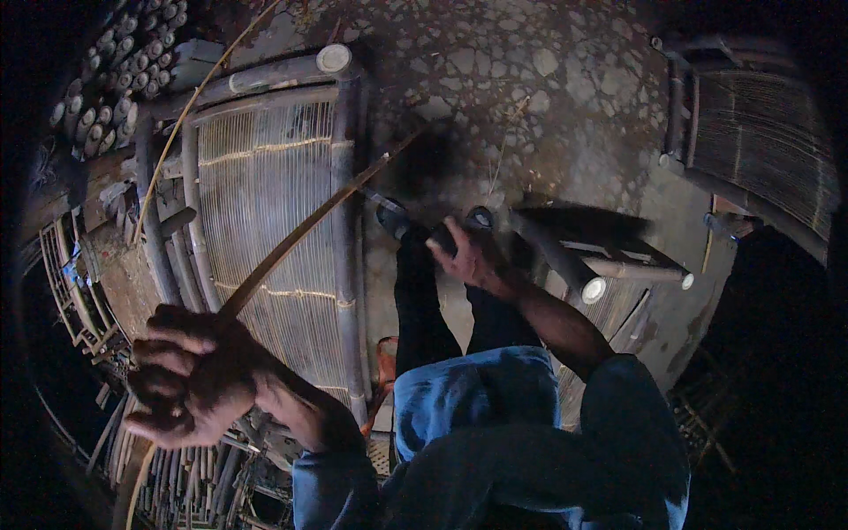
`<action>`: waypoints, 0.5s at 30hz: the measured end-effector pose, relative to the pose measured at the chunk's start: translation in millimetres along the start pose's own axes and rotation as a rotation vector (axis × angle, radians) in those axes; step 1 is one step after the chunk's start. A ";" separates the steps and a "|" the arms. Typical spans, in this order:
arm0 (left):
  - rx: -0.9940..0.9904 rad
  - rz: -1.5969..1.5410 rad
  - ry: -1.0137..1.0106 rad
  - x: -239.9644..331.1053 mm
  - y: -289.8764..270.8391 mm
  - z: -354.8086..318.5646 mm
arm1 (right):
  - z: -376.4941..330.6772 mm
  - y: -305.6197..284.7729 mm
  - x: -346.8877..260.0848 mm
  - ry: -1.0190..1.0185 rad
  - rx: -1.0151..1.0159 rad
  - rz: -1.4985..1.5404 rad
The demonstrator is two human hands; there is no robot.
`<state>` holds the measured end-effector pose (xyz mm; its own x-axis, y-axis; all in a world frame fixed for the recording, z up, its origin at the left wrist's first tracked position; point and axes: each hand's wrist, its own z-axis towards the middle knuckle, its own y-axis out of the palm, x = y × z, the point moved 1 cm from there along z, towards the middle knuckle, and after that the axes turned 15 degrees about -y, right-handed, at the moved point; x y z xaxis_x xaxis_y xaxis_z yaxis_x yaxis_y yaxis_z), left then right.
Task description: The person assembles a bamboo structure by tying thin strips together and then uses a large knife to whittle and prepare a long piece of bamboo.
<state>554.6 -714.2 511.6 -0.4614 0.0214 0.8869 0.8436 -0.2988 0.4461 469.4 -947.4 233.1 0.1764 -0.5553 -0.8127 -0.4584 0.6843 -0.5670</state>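
A long, narrow bamboo strip [300,231] runs slantwise from the lower left up toward the middle of the floor. My left hand [199,375] is closed around it, and its lower end comes out below the fist. My right hand [473,262] is in front of my legs, with its fingers curled round a dark handle. In line with that handle, a thin pale knife blade [380,200] points up and left, close to the strip. Deep shadow hides most of the handle. The blade and the strip look near each other; I cannot tell whether they touch.
A bamboo frame with a slatted panel [265,194] stands at my left. A smaller bamboo frame [618,265] is at my right, and another slatted panel [764,132] is farther right. Cut bamboo poles [124,71] are stacked far left; sticks [190,481] lie near left.
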 end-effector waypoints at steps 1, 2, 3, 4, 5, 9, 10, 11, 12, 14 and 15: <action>-0.006 0.002 -0.003 -3.4 -2.9 2.0 | 5.5 0.6 -3.6 0.005 0.004 0.003; -0.182 0.015 -0.014 1.8 -10.5 8.7 | 12.7 -0.5 -14.3 -0.225 0.097 0.060; -0.357 0.030 -0.028 2.8 -14.9 12.8 | 17.8 1.1 -20.3 -0.454 0.191 0.117; -0.201 0.013 -0.019 9.2 -7.2 9.0 | 18.3 20.4 -10.4 -0.379 0.202 0.118; -0.197 0.024 -0.009 12.8 -7.5 10.4 | 20.2 31.6 6.3 -0.382 0.194 0.131; -0.258 0.013 -0.037 7.4 -1.1 8.1 | 11.9 77.4 70.4 -0.038 0.432 -0.093; -0.309 0.042 -0.007 10.6 -17.2 21.2 | 10.9 64.7 36.0 -0.139 0.249 -0.060; -0.360 0.072 0.020 16.2 -34.7 34.7 | 13.1 49.5 1.5 -0.242 0.068 -0.026; -0.521 -0.001 -0.128 25.8 -47.5 43.5 | 20.1 22.8 -17.3 -0.517 0.110 0.010; -0.351 0.049 -0.136 4.2 -24.3 24.4 | 20.4 33.0 45.9 -0.247 0.079 -0.034; -0.191 0.095 -0.092 -1.6 1.3 9.9 | 13.9 40.4 101.4 0.139 -0.016 -0.033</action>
<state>559.1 -705.2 511.9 -0.3481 0.0685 0.9350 0.8108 -0.4786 0.3369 480.9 -969.4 125.9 0.0698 -0.6381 -0.7668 -0.4685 0.6577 -0.5899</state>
